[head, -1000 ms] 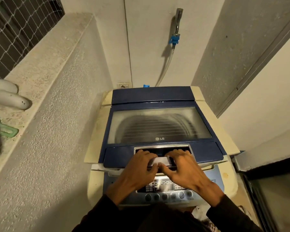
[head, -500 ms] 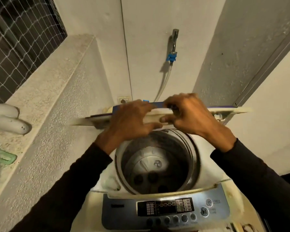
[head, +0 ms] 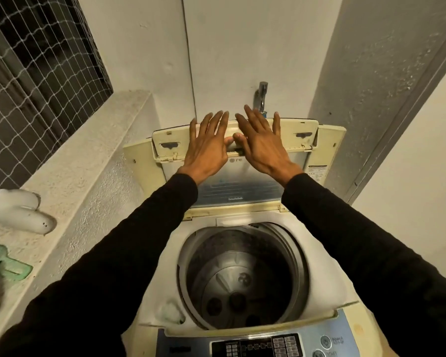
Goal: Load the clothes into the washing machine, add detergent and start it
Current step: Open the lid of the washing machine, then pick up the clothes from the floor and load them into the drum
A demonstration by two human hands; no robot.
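Observation:
A cream top-loading washing machine (head: 155,292) stands below me with its folding lid (head: 296,143) raised upright against the back wall. The steel drum (head: 242,276) is open and holds no clothes. My left hand (head: 207,145) and my right hand (head: 263,143) rest flat on the lid's inner face, fingers spread, thumbs near the lid's handle. The blue control panel (head: 258,346) runs along the bottom edge. No clothes and no detergent are in view.
A concrete ledge (head: 70,176) runs along the left, with a white plastic object (head: 18,210) and a green scoop-like item (head: 3,264) on it. A netted window (head: 36,68) is above it. A tap (head: 262,96) sticks out of the back wall. A door frame (head: 397,112) stands right.
The lid went from closed to half lifted to fully upright against the wall. My hands moved from gripping its handle to lying flat and open on it.

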